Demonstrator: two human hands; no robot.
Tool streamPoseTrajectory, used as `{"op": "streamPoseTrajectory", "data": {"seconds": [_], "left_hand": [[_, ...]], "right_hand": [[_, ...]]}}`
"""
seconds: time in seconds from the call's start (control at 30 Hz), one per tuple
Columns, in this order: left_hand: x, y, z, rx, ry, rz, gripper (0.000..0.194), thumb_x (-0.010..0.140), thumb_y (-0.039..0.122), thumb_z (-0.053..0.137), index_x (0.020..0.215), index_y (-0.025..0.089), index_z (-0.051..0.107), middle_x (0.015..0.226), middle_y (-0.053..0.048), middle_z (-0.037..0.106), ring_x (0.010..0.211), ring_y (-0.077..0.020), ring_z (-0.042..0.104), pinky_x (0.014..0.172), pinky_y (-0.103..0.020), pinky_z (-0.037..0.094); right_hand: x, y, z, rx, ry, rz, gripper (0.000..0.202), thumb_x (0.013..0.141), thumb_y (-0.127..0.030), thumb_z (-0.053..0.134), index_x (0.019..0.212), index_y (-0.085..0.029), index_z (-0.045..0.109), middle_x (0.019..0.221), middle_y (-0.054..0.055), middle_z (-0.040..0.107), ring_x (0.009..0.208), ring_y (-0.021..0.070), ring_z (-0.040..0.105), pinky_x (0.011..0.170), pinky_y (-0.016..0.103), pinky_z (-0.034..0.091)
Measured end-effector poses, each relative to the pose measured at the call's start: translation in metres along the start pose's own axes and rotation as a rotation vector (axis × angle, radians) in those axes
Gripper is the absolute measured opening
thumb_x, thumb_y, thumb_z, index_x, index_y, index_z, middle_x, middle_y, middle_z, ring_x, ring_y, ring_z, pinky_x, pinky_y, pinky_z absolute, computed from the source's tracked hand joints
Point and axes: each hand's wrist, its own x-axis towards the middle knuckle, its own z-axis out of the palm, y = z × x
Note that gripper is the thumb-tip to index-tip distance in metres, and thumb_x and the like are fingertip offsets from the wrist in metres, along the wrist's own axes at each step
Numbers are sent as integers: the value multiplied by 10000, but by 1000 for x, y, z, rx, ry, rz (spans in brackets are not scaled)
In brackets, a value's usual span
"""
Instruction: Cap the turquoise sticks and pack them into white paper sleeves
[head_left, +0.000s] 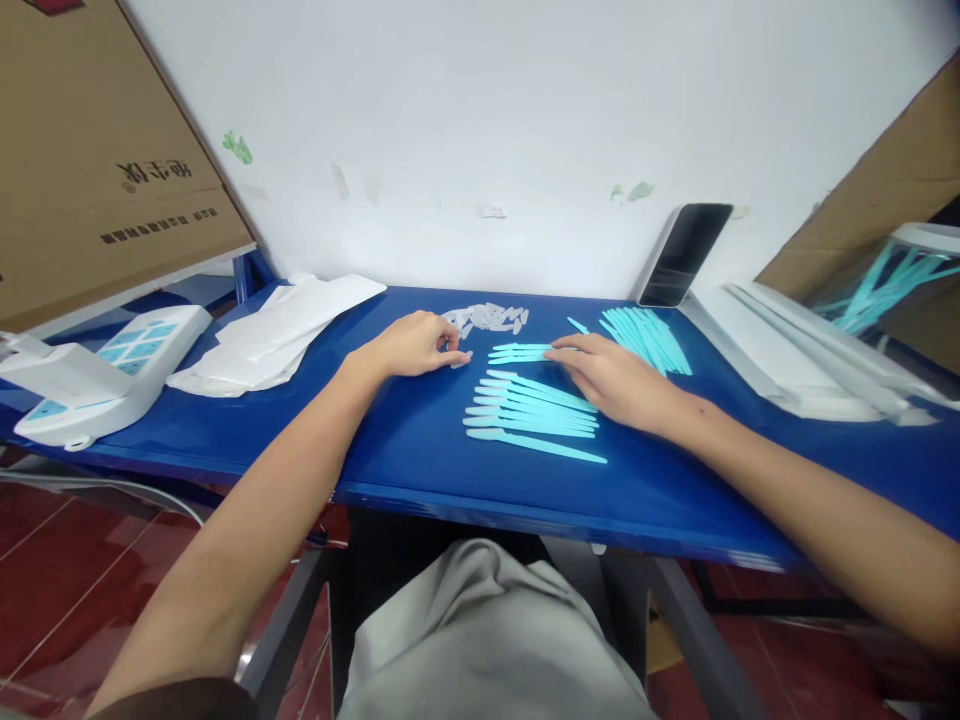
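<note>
My left hand (420, 344) is closed, with thumb and forefinger pinched on a small clear plastic cap (461, 360). Just behind it lies a pile of similar clear caps (491, 318). My right hand (611, 375) reaches in from the right, its fingers closed on the end of a teal eyebrow razor (525, 352) in a small group. Nearer the front edge, several more teal razors (529, 410) lie side by side, with pale whitish tips pointing left. A heap of teal razors (646, 338) rests beyond my right hand, partly hidden by it.
The blue table (420, 440) meets a white wall. White plastic bags (270, 335) and a white power strip (127, 370) are on the left. A phone (686, 255) leans at the back right, near white packaging (795, 360) and a clear container of teal razors (892, 280). Cardboard boxes flank both sides.
</note>
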Motion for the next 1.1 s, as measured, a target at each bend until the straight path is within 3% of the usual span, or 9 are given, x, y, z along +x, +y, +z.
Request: {"op": "streamPoseTrajectory", "data": {"seconds": [0.2, 0.43, 0.6, 0.8, 0.97, 1.1], "left_hand": [[3, 12, 10, 121, 34, 39, 286, 969, 400, 554, 980, 213, 771, 893, -91, 749, 768, -238, 671, 680, -319, 437], [3, 15, 15, 84, 71, 112, 209, 979, 302, 541, 998, 196, 720, 1064, -123, 694, 1028, -287, 648, 820, -364, 486], [5, 19, 17, -54, 63, 83, 146, 1006, 266, 500, 975, 193, 623, 1006, -100, 706, 922, -249, 644, 778, -347, 464], [4, 32, 15, -159, 127, 108, 130, 1037, 279, 449, 1036, 203, 555, 953, -81, 690, 828, -224, 625, 750, -337, 444], [5, 42, 16, -195, 181, 181, 151, 1065, 309, 447, 1044, 206, 555, 956, -74, 684, 844, -218, 629, 785, -336, 460], [7, 48, 18, -232, 227, 221, 174, 1079, 294, 436, 1041, 195, 574, 988, -80, 695, 869, -207, 632, 812, -325, 464]], "right_hand": [[0, 13, 1, 7, -60, 43, 328, 1016, -244, 463, 1115, -165, 765, 1080, 158, 734, 939, 305, 699, 816, 454, 568], [-2, 20, -2, 52, -62, 112, 305, 973, -210, 489, 1056, -196, 781, 1037, 137, 734, 914, 290, 700, 825, 426, 558], [-3, 19, -6, 77, -134, 195, 223, 953, -209, 499, 1002, -195, 716, 948, 119, 709, 826, 270, 673, 752, 403, 531], [-6, 7, -7, 113, -16, 155, 219, 1036, -311, 392, 1071, -217, 587, 988, 125, 676, 935, 301, 635, 818, 423, 495], [-4, -4, -17, 102, -11, 184, 272, 1070, -352, 310, 1155, -223, 535, 779, 56, 622, 716, 278, 596, 686, 392, 419], [-3, -11, -25, 105, 33, 233, 256, 1048, -351, 352, 1116, -228, 565, 655, 13, 579, 604, 249, 548, 616, 357, 351]]}}
